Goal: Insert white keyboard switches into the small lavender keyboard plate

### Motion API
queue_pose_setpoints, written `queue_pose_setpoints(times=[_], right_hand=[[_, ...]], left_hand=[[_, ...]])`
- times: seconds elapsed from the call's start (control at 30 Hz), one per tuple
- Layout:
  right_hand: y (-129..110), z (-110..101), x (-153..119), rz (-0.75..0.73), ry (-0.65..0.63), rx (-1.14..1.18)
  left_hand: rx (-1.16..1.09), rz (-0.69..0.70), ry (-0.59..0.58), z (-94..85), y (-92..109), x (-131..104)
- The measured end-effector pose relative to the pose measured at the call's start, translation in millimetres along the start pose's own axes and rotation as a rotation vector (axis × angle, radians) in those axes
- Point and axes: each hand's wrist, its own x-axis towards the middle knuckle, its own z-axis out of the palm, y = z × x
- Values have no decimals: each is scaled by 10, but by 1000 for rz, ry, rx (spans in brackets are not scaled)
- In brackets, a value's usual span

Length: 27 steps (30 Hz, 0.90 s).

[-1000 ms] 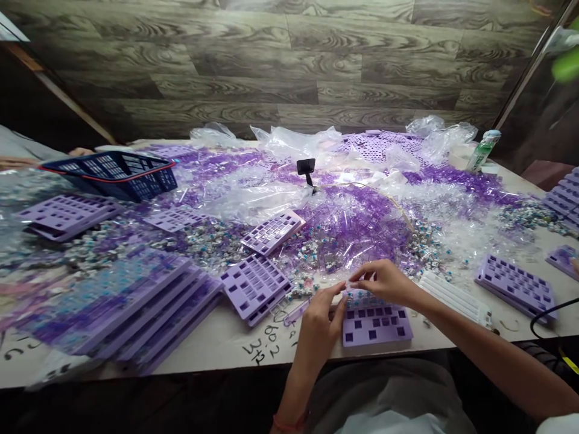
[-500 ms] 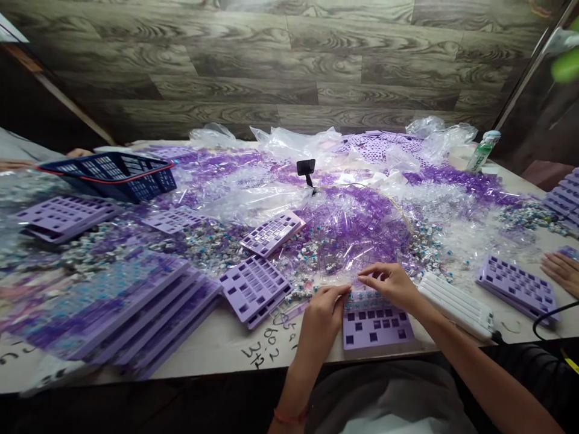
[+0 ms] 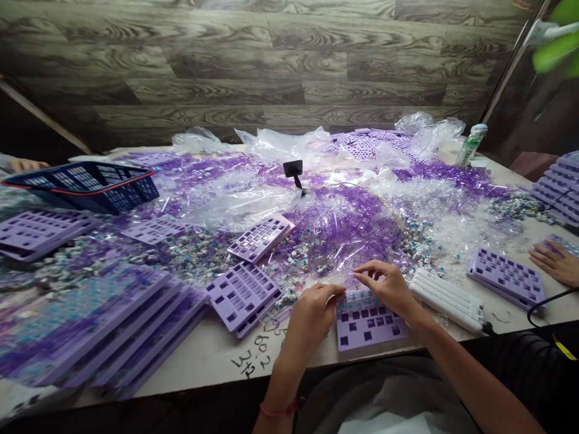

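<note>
A purple keyboard plate [image 3: 373, 343] with square cut-outs lies at the table's front edge. Small clear and blue parts, which look like key switches, fill its far rows. My left hand [image 3: 313, 310] is closed in a pinch at the far left corner of the plate. Just to the right, above the filled rows, my right hand [image 3: 382, 286] has thumb and fingertips drawn together. Whatever either hand pinches is too small or too hidden to make out. Both hands partly cover the switch rows.
Stacked purple plates [image 3: 245, 293] lie left of my hands, beside a larger stack [image 3: 131, 325]. A white power strip [image 3: 446, 298] and another plate [image 3: 505, 276] are on the right. Loose purple pieces [image 3: 353, 223] cover the middle. Another person's hand [image 3: 554, 262] is at far right.
The view has shifted slightly, so most things appear further left. My hands stay pinched over the same plate with little movement.
</note>
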Motion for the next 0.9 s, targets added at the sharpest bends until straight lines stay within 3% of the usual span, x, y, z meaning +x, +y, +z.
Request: queue_pose_setpoints(times=[0.4,0.67,0.9], right_hand=[[35,-8,-3,-51,-17,-40],[58,-11,-14,-72,-35,-65],[-61,-40,13,-78,-76,-115]], left_hand=[[149,61,-20,22,83,4],[-4,4,31,55,57,-78],[-56,-9,241,108,84,-155]])
